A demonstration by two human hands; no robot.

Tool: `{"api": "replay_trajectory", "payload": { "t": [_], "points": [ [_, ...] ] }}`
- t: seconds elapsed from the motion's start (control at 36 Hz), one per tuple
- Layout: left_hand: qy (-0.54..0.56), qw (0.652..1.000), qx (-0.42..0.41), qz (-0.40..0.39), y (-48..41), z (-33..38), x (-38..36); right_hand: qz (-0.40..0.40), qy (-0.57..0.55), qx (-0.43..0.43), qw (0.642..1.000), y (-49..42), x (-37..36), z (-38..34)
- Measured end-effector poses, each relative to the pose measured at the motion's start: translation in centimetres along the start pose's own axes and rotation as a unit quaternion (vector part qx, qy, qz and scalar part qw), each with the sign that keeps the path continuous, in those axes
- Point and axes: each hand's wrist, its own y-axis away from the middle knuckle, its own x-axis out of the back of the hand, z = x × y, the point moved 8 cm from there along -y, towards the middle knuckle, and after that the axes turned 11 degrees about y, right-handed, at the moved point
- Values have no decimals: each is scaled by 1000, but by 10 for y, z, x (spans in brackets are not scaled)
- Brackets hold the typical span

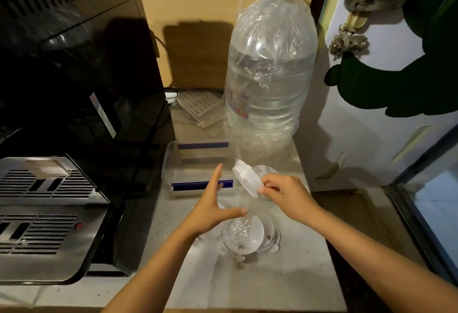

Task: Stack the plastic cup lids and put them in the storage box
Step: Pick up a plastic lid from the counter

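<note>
My right hand [285, 195] pinches a clear plastic cup lid [246, 179] by its edge and holds it tilted above the counter. My left hand [210, 207] hovers open beside it, fingers spread, with nothing in it. Below both hands, clear lids [244, 234] lie overlapping on the counter, and one more lid [214, 233] is partly hidden under my left hand. The clear storage box [173, 164] with blue clips stands open just behind my left hand. Another lid [266, 169] shows behind the held one.
A large water bottle [270, 84] wrapped in plastic stands right behind the box. A black and steel coffee machine [62, 189] fills the left side. A white door [371, 114] bounds the right, and the counter [247, 288] ends at the near edge.
</note>
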Motion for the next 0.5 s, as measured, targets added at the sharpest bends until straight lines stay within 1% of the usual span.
{"api": "replay_trajectory", "payload": {
  "t": [0.08, 0.19, 0.28, 0.5],
  "points": [
    [50, 998, -24, -17, -6, 20, -4, 0, -65, 6, 998, -3, 9, -19],
    [107, 993, -41, -36, -11, 38, -6, -23, -130, 13, 991, -7, 11, -41],
    [116, 991, -50, -40, -11, 44, -6, -42, -153, 18, 987, -9, 10, -51],
    [135, 990, -37, -28, -12, 37, -1, -77, -199, 5, 977, -17, 3, -63]
  ]
}}
